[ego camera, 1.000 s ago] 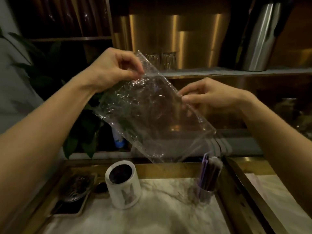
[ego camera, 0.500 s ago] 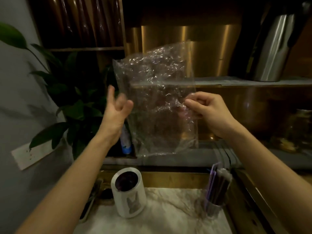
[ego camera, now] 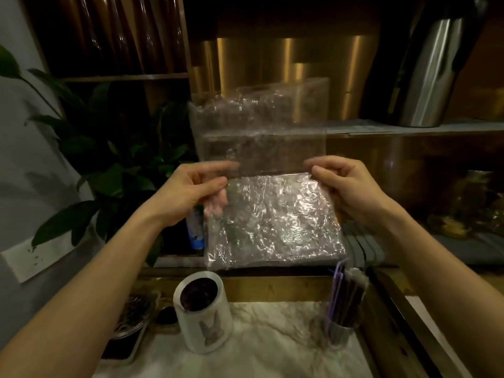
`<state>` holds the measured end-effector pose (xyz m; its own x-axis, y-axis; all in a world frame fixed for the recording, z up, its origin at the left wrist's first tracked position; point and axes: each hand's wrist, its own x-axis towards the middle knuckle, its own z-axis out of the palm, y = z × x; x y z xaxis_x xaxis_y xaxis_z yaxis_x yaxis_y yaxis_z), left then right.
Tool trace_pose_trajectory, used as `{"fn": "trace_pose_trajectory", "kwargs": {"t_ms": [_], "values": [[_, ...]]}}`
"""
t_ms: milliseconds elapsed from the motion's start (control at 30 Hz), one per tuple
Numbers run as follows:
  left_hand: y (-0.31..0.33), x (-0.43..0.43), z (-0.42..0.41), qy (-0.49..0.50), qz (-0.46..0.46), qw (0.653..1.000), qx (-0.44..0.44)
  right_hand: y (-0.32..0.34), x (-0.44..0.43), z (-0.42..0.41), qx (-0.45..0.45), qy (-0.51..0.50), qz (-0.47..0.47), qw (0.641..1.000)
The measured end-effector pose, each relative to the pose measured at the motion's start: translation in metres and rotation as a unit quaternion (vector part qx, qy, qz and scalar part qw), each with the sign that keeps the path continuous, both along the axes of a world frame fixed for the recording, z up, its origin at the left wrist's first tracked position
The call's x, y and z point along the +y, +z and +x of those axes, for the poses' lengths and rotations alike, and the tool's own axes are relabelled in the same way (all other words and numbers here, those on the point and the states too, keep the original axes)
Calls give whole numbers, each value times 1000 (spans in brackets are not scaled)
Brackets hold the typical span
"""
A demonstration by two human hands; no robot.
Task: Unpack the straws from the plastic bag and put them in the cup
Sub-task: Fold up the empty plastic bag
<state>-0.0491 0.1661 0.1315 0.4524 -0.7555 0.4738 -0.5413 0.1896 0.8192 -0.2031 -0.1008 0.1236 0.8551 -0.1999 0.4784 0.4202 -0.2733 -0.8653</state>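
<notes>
I hold a clear, crinkled plastic bag (ego camera: 272, 214) up in front of me, with nothing visible inside it. My left hand (ego camera: 191, 192) pinches its left edge and my right hand (ego camera: 346, 186) pinches its right edge. The bag is bent across the middle, and its upper half stands up behind the hands. Below, on the marble counter, a small clear cup (ego camera: 339, 334) holds several dark and purple straws (ego camera: 346, 296) standing upright at the right.
A white mug with a rabbit picture (ego camera: 203, 317) stands on the marble counter (ego camera: 259, 350) at centre-left. A dark tray with a glass dish (ego camera: 128, 323) lies left. A leafy plant (ego camera: 114, 165) fills the left. Shelves and a steel jug (ego camera: 428, 77) are behind.
My left hand, open and off the bag half a second ago, now pinches its left edge. Both hands have lowered, and the bag now bends over across the middle.
</notes>
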Motion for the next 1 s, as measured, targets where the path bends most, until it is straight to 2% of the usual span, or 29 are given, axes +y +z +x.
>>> {"fn": "trace_pose_trajectory", "kwargs": {"t_ms": [100,200,367,433,500,533,633,700,833,900,1000], "values": [[1,2,0,-23,-6,1000,9,-3,-6,4,-4,81,86,993],[4,7,2,-18,5,1000,19,-2,-7,3,6,121,93,988],[12,16,-1,-68,46,995,63,3,0,2,24,202,130,970],[19,20,1,-90,58,991,76,7,1,2,39,208,107,971],[29,24,0,-99,65,988,96,13,0,3,51,168,45,984],[34,25,-1,-75,72,992,77,17,-1,4,53,144,13,988],[51,24,-6,42,107,991,-68,31,3,8,36,81,-37,995],[63,23,-12,54,133,983,-115,42,14,14,39,48,-89,994],[84,15,-26,78,195,953,-220,63,52,26,95,47,-306,946],[94,12,-32,75,209,946,-237,70,67,30,129,90,-327,932],[104,10,-34,135,194,922,-307,72,78,34,106,81,-300,945]]}}
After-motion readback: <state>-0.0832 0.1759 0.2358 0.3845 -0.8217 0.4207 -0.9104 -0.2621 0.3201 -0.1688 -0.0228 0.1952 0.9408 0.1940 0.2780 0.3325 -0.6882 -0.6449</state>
